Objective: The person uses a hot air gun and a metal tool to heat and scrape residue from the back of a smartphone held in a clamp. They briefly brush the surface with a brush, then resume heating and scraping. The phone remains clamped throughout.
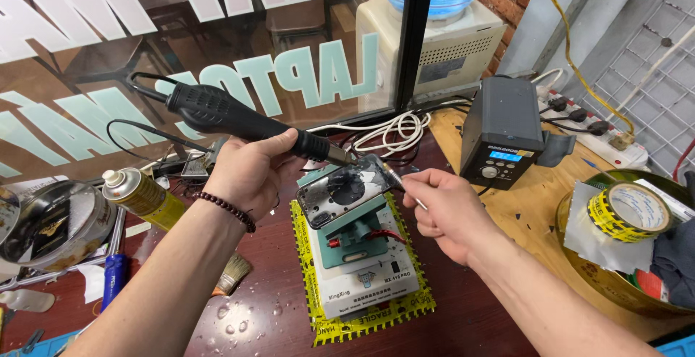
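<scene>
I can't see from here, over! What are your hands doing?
Left hand grips black hot-air gun. Right hand holds thin metal tool at phone back, clamped on green fixture. Nothing blocking.

**Plastic, metal, gloss**

The black hot-air gun (239, 120) has a matt, ribbed plastic handle and a metal nozzle. The dark phone back (342, 192) looks glossy and cracked. At nine o'clock, the yellow spray can (142, 196) is shiny metal.

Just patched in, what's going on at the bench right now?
A person is working on a phone back housing clamped in a teal fixture on a yellow-edged mat. The left hand holds a black hot-air gun with its nozzle at the housing's top edge. The right hand holds a thin metal tool against the same corner. A rework station sits behind.
</scene>
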